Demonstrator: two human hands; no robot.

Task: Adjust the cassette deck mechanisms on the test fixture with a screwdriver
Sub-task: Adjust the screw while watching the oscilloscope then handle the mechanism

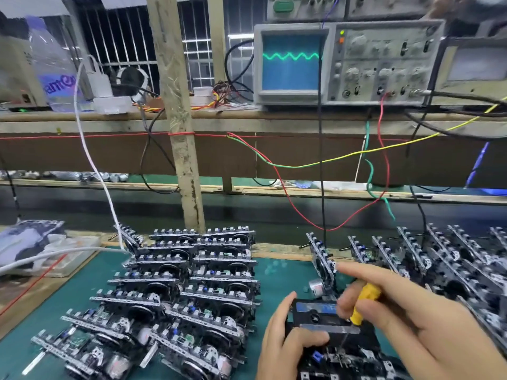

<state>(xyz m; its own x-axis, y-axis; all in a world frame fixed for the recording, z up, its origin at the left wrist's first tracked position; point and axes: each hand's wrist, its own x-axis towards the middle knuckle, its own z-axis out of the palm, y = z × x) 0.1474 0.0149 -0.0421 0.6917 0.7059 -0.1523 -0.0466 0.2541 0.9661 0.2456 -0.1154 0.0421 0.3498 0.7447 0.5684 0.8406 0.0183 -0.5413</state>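
A black cassette deck mechanism (321, 315) with a blue-labelled cassette sits in the test fixture (343, 357) at the bottom centre. My left hand (285, 341) grips its left side, thumb over the front edge. My right hand (406, 314) pinches a yellow-handled screwdriver (363, 303), its tip down on the mechanism's right end. On the shelf above, an oscilloscope (343, 61) displays a green sine wave.
Two rows of cassette mechanisms (186, 286) lie stacked on the green mat to the left. Several more (439, 264) stand leaning on the right. Red, green, yellow and black wires (323, 165) hang down from the shelf. A wooden post (181, 133) rises behind the stacks.
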